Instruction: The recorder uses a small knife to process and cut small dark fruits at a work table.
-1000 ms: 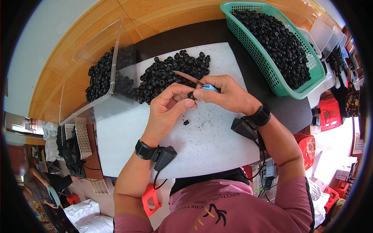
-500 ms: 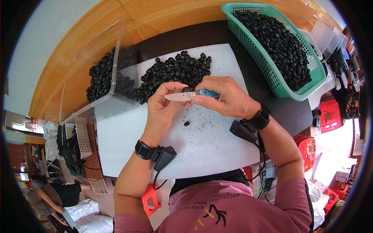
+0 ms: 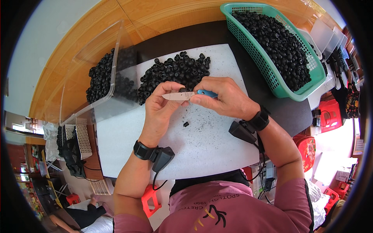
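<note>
My right hand [image 3: 225, 95] is closed round the blue handle of a small knife [image 3: 176, 96], whose blade points left across my left fingers. Between the thumb and fingertips of my left hand [image 3: 161, 103] is a small round black part [image 3: 182, 90], partly covered by the blade and fingers. Just beyond both hands lies a pile of similar black parts [image 3: 175, 70] on a white sheet [image 3: 210, 151]. Below the hands, a small black scrap [image 3: 185, 124] and scattered dark crumbs rest on that sheet.
A clear plastic bin [image 3: 113, 79] with black parts stands on the left. At the far right is a green basket [image 3: 279, 91] heaped with more of them. Red stools [image 3: 150, 200] stand on the floor, and another person [image 3: 83, 215] is at lower left.
My left hand has shifted slightly left, and the knife has moved a little left with it. The person at lower left has changed position.
</note>
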The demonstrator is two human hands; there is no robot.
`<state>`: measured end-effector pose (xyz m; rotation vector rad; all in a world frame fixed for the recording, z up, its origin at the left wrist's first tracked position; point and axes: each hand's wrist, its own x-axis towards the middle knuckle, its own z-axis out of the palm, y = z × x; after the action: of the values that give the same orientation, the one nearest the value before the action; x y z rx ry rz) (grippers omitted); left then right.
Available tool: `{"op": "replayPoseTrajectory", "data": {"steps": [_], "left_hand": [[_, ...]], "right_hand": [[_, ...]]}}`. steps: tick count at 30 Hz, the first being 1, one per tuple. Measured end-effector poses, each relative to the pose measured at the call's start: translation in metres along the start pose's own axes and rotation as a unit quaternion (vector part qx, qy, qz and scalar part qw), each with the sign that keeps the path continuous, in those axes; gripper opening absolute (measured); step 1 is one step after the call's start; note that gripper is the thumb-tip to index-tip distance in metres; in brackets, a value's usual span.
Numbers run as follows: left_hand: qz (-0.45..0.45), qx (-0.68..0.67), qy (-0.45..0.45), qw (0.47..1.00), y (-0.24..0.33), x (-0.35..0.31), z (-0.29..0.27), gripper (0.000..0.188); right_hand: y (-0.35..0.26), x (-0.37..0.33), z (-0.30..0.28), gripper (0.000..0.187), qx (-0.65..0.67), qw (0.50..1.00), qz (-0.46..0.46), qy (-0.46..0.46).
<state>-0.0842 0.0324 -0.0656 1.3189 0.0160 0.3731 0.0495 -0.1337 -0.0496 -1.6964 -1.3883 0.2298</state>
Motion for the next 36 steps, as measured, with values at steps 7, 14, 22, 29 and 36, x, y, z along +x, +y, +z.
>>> {"op": "replayPoseTrajectory", "data": {"steps": [7,14,22,29,36], "left_hand": [[0.015,-0.001,-0.018,1.000,0.006,-0.003,0.007,0.021],[-0.001,0.016,0.006,1.000,0.003,0.000,0.011,0.022],[0.008,0.048,-0.030,0.998,-0.001,0.002,0.008,0.022],[-0.033,-0.081,0.000,0.996,0.022,0.000,0.016,0.022],[0.087,-0.277,0.093,0.953,0.091,0.016,0.023,0.041]], "right_hand": [[0.017,0.003,-0.007,0.029,-0.048,0.985,0.158,0.050],[-0.008,0.004,-0.001,0.032,0.218,0.960,0.166,-0.047],[-0.008,0.003,-0.001,0.033,0.253,0.951,0.170,-0.048],[-0.002,0.002,-0.003,0.026,0.252,0.947,0.199,0.015],[-0.004,0.002,-0.009,0.031,0.250,0.940,0.229,0.043]]}}
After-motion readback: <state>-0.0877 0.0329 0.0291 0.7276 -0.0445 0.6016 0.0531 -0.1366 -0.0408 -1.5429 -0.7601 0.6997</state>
